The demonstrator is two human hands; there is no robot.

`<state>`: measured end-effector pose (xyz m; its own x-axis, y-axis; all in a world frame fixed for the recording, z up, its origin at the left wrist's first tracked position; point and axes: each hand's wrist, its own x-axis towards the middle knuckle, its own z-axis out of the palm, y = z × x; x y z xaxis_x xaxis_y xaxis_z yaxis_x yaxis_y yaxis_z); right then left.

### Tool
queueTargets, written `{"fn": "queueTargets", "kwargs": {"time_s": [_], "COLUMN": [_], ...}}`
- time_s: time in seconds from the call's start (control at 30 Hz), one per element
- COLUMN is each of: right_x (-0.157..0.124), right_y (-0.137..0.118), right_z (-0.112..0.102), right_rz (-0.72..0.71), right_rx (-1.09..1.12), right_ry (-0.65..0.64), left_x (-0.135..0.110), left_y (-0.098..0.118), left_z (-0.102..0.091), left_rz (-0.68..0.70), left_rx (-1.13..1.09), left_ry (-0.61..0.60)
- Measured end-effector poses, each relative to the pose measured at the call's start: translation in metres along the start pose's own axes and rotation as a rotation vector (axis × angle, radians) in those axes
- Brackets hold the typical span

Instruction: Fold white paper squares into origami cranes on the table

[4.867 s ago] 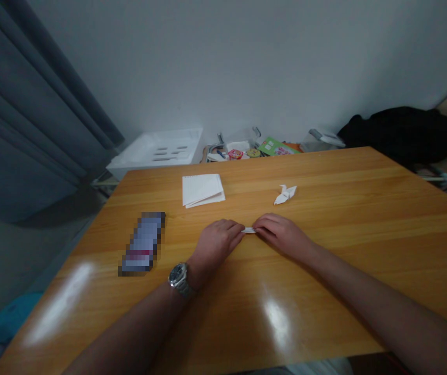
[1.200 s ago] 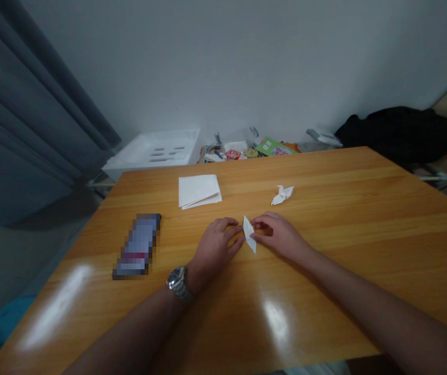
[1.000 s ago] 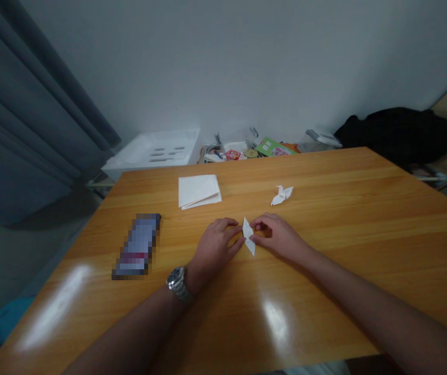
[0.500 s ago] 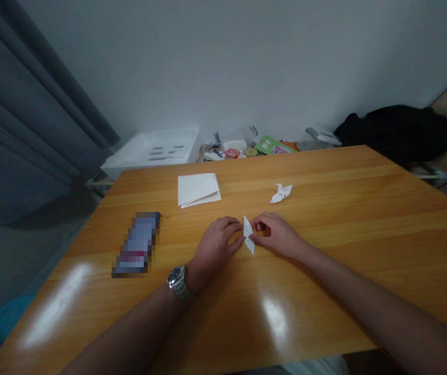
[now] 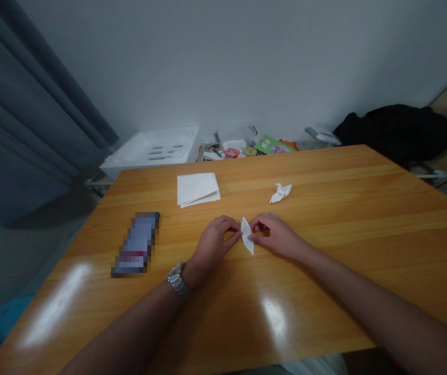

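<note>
A small folded white paper piece, long and pointed, stands on edge on the wooden table between my two hands. My left hand, with a metal watch at the wrist, pinches its left side with curled fingers. My right hand pinches the right side, fingers closed. A finished white paper crane lies farther back to the right, apart from both hands. A stack of white paper sheets lies at the back left.
A blurred dark flat object lies on the table to the left. Behind the table are a white plastic tray, small colourful clutter and a black bag. A grey curtain hangs at the left.
Earlier the paper lay flat and narrow between my fingertips; now it is turned on edge with its pointed ends showing. Over the last second the hands have barely shifted.
</note>
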<state>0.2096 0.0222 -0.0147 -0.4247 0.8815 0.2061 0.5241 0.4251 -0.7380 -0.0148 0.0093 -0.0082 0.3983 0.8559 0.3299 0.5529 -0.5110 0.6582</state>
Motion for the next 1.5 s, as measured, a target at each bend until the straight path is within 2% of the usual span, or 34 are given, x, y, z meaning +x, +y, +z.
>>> {"fn": "queueTargets", "kwargs": {"time_s": [0.57,1.07,1.5], "right_x": [0.0004,-0.0004,-0.0025], "right_y": [-0.0048,-0.0065,-0.0016], "right_z": [-0.0033,-0.004,-0.0079], "right_rz": [-0.102,-0.112,-0.288], "right_rx": [-0.067,-0.072,-0.077], "right_ry": [0.005,0.018,-0.039], "left_x": [-0.0006,-0.0038,-0.0061], "left_y": [0.0026,0.0004,0.0], "left_z": [-0.0014,-0.0009,0.0009], "left_rz": [0.021,0.09,0.127], "left_rx": [0.057,0.104,0.166], "left_ry": [-0.043,-0.064,-0.083]}}
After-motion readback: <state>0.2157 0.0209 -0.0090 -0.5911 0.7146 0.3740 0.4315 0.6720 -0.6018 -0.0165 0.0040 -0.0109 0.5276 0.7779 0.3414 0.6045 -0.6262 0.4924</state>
